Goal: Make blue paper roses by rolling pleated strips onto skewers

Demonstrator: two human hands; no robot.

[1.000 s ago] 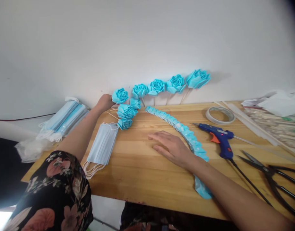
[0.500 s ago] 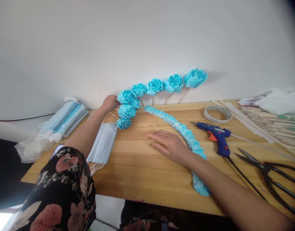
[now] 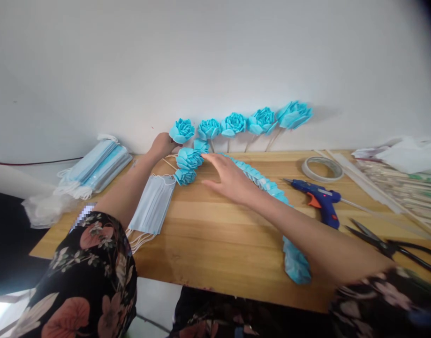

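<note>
My left hand (image 3: 163, 145) is closed just beneath a blue folded flower (image 3: 182, 130) near the wall; its grip on the stem is mostly hidden. Below that bloom lie several more blue flowers, among them a middle one (image 3: 189, 158) and a lower one (image 3: 185, 176). My right hand (image 3: 227, 176) reaches over the table with thumb and fingers apart, holding nothing. Its fingertips are at the edge of the middle flower, and I cannot tell whether they touch it. Under my right forearm runs a long pleated blue strip (image 3: 260, 180), partly covered.
More blue flowers on sticks (image 3: 234, 124) lean against the wall. Face masks lie in a stack (image 3: 95, 164) and in a nearer pile (image 3: 152, 204). On the right are a tape roll (image 3: 322, 176), a blue glue gun (image 3: 326, 202), black scissors (image 3: 387, 246) and many thin sticks (image 3: 405, 185).
My left hand has lifted its flower slightly, away from the lower blooms. My right hand has moved forward and left to those blooms. The view has shifted a little.
</note>
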